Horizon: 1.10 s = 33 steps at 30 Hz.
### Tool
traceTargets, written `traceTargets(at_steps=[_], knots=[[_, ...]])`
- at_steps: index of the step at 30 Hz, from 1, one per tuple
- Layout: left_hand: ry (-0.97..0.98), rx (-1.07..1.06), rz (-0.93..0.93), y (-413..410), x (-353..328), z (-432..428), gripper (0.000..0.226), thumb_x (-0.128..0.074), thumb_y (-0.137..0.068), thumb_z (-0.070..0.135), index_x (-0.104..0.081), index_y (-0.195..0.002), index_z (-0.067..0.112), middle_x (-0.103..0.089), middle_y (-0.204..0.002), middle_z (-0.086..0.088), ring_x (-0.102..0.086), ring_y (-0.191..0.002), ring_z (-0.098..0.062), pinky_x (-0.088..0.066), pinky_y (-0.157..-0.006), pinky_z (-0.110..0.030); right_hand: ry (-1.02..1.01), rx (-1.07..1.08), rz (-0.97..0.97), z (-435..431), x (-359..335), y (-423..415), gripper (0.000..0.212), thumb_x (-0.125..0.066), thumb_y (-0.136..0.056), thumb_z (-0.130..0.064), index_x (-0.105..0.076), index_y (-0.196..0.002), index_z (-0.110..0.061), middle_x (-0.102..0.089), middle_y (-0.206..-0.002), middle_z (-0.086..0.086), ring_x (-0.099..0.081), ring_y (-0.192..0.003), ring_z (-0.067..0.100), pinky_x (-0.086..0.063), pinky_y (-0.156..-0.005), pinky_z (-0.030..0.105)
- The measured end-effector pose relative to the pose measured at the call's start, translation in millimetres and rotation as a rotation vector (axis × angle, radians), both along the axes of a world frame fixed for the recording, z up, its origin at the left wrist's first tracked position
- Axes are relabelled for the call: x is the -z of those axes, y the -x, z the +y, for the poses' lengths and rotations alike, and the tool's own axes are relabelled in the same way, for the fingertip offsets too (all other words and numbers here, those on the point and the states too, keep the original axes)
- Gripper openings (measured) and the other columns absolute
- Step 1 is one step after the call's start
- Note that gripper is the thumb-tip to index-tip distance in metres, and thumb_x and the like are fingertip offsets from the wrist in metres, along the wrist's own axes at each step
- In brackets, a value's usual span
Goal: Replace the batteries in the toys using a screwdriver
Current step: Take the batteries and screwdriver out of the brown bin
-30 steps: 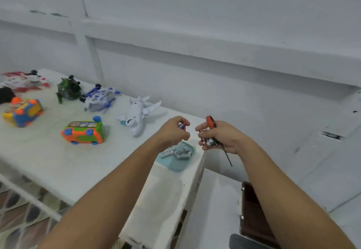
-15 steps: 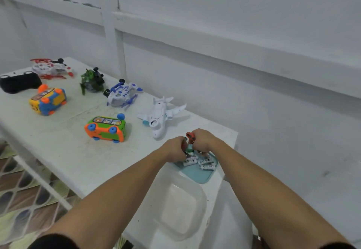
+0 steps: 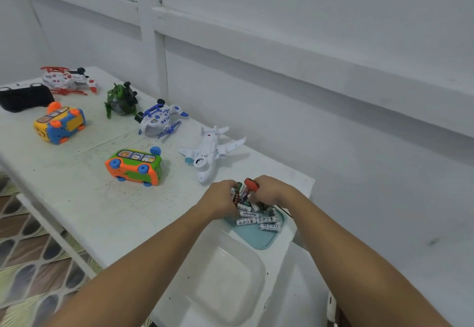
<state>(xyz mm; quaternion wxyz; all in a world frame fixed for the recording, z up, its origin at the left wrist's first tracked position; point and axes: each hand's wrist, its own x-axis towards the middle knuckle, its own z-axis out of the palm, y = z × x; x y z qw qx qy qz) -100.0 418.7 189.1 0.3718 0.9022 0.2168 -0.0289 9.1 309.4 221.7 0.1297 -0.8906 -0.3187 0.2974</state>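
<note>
Both my hands meet over a teal lid (image 3: pixel 259 237) near the table's right end, where several white batteries (image 3: pixel 252 220) lie in a heap. My right hand (image 3: pixel 272 189) is closed around an orange-handled screwdriver (image 3: pixel 250 184) whose thin shaft pokes out to the right. My left hand (image 3: pixel 221 197) pinches a green-and-red battery (image 3: pixel 239 193) right above the heap. A white toy plane (image 3: pixel 209 153) lies belly-up just beyond my hands.
A clear plastic tub (image 3: pixel 225 279) sits in front of the lid. Further left are an orange-green toy bus (image 3: pixel 134 167), a blue-white helicopter (image 3: pixel 159 120), a green toy (image 3: pixel 121 99), a yellow-blue bus (image 3: pixel 60 124), a red-white helicopter (image 3: pixel 68 80) and a black case (image 3: pixel 23 99).
My hands came down from mid-air beyond the table's right end onto the battery lid, bringing the screwdriver and the battery with them. The view swung left and down.
</note>
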Motion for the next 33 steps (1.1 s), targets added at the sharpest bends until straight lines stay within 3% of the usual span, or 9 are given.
traceTargets(at_steps=[3,7,15,20,23,33], knots=[[0.038,-0.023,-0.038,4.0,0.7,-2.5,0.066,-0.082,-0.065,0.007,-0.058,-0.126,0.015,-0.068,-0.114,-0.007,-0.064,-0.098,-0.022,-0.049,-0.074,-0.026,0.012,0.019,0.011,-0.9,-0.9,1.9,0.010,-0.060,-0.085,-0.001,-0.055,-0.080,-0.007,-0.056,-0.075,0.009,-0.055,-0.061,0.023,-0.044,-0.053,0.026],[0.019,-0.047,-0.054,7.0,2.1,-8.2,0.052,-0.080,-0.068,0.007,-0.062,-0.116,0.013,-0.070,-0.106,-0.007,-0.066,-0.093,-0.023,-0.050,-0.070,-0.027,0.043,0.009,-0.052,-3.5,-0.4,3.0,0.009,-0.061,-0.086,-0.008,-0.056,-0.093,-0.006,-0.056,-0.086,0.010,-0.053,-0.076,0.025,-0.038,-0.057,0.027],[-0.059,-0.066,-0.043,9.3,4.0,-10.4,0.044,-0.080,-0.074,0.015,-0.068,-0.116,0.020,-0.064,-0.104,-0.003,-0.053,-0.082,-0.014,-0.041,-0.068,-0.023,-0.010,0.070,-0.044,-11.0,0.7,1.9,0.011,-0.059,-0.086,-0.008,-0.055,-0.095,-0.006,-0.054,-0.087,0.011,-0.051,-0.075,0.024,-0.037,-0.060,0.029],[-0.005,-0.116,-0.086,10.9,2.4,-9.8,0.031,-0.076,-0.076,0.017,-0.069,-0.106,0.021,-0.063,-0.091,0.002,-0.057,-0.075,-0.013,-0.039,-0.056,-0.021,-0.087,0.141,-0.022,-19.8,2.1,-1.7,0.030,-0.058,-0.088,-0.009,-0.058,-0.116,0.001,-0.061,-0.099,0.016,-0.053,-0.082,0.024,-0.043,-0.072,0.033],[0.008,-0.139,-0.107,11.1,0.7,-8.8,0.023,-0.074,-0.081,0.024,-0.069,-0.103,0.021,-0.067,-0.088,0.001,-0.059,-0.071,-0.011,-0.040,-0.055,-0.022,-0.166,0.140,0.000,-24.9,0.6,-2.1,0.030,-0.059,-0.088,-0.008,-0.059,-0.117,-0.002,-0.063,-0.114,0.019,-0.056,-0.087,0.024,-0.048,-0.082,0.036],[-0.041,-0.155,-0.090,19.9,0.4,-9.0,0.027,-0.071,-0.086,0.031,-0.065,-0.110,0.021,-0.067,-0.089,0.003,-0.057,-0.071,-0.009,-0.041,-0.058,-0.020,-0.293,0.134,-0.021,-33.1,3.6,-4.1,0.023,-0.057,-0.091,-0.008,-0.061,-0.113,-0.009,-0.061,-0.098,0.006,-0.058,-0.084,0.020,-0.044,-0.072,0.029]])
